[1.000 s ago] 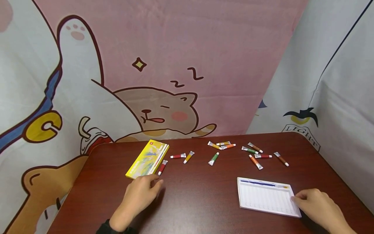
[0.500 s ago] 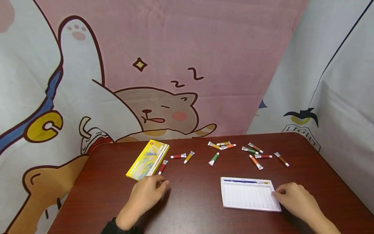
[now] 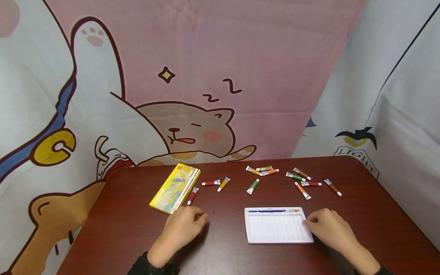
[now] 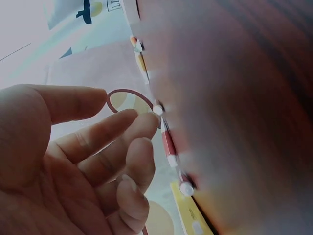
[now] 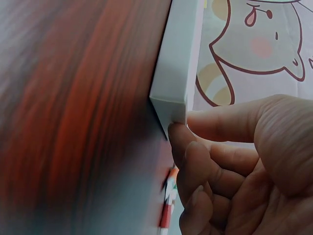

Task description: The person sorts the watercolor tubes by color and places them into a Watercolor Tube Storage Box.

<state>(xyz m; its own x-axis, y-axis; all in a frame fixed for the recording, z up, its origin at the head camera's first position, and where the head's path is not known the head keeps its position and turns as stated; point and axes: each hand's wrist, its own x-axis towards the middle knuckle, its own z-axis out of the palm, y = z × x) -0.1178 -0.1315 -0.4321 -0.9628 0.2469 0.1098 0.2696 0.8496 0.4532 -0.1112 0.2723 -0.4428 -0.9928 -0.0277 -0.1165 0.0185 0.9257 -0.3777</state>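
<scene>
A white plastic tray (image 3: 275, 229) with narrow slots lies on the table, a blue-handled paintbrush (image 3: 271, 211) along its far side. My right hand (image 3: 331, 231) pinches the tray's right edge between thumb and fingers; the right wrist view shows the thumb on top of the tray's corner (image 5: 168, 103). My left hand (image 3: 183, 227) is held above the table with fingers loosely bent and nothing between them. Just beyond it lie a yellow box (image 3: 175, 187) and a red paint tube (image 3: 193, 196). The left wrist view shows the palm and bent fingers (image 4: 139, 161).
Past the tray, small paint tubes lie scattered: a green one (image 3: 252, 186), an orange one (image 3: 302, 191), a brown one (image 3: 332, 187) and several others. Another red tube (image 3: 211, 183) and a yellow one (image 3: 224, 184) sit by the box. A printed cloth (image 3: 268, 76) hangs behind the table (image 3: 220, 252).
My right hand has slid the tray leftward across the table and straightened it. The left hand has shifted slightly to the right. The paint tubes and box stay in place.
</scene>
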